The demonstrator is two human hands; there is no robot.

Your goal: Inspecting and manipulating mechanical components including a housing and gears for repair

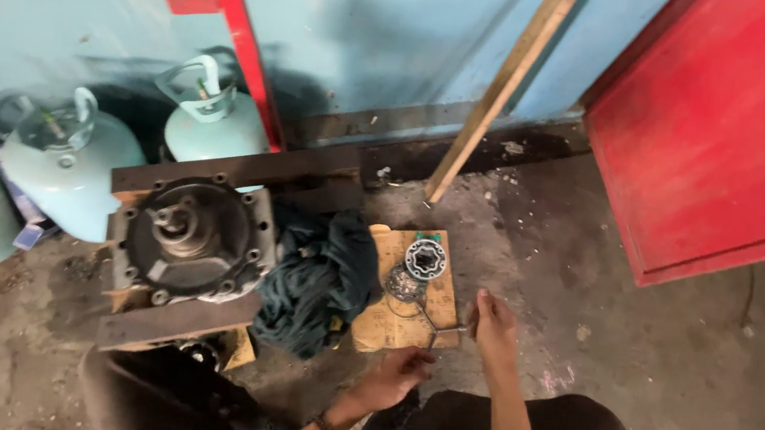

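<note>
Right hand: fingers pinching a thin metal tool at the board's edge.
Left hand: loosely curled, empty, just below the tool.

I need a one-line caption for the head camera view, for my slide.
Right hand grips a metal tool on a board bearing round metal parts; left hand hovers nearby.

A thin metal tool, perhaps three-armed, lies flat at the yellowish board's near edge, below two round toothed parts.
</note>
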